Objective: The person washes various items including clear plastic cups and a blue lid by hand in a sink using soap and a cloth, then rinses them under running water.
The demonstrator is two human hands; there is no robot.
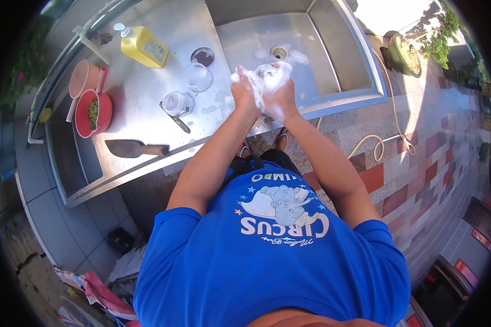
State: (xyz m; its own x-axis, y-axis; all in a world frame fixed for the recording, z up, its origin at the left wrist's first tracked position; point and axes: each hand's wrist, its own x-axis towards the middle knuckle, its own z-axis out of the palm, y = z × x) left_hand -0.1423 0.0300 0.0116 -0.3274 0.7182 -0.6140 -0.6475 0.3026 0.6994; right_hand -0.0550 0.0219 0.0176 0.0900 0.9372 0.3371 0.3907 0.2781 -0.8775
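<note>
My left hand [244, 91] and my right hand [282, 97] are pressed together above the near edge of the steel sink [338, 60]. Both are coated in white soap foam. Between them they clasp a foam-covered object [267, 75]; the suds hide what kind of thing it is. Two clear glasses [198, 77] [177, 102] stand on the steel counter [147, 82] just left of my left hand. The sink's drain [279, 52] lies right behind my hands, with foam patches around it.
On the counter are a yellow soap bottle [143, 47], a small dark round dish [202, 56], a metal utensil [175, 119], a cleaver with a wooden handle [136, 148], a red bowl [102, 114] and a pink cup [82, 79]. A hose [376, 144] lies on the tiled floor.
</note>
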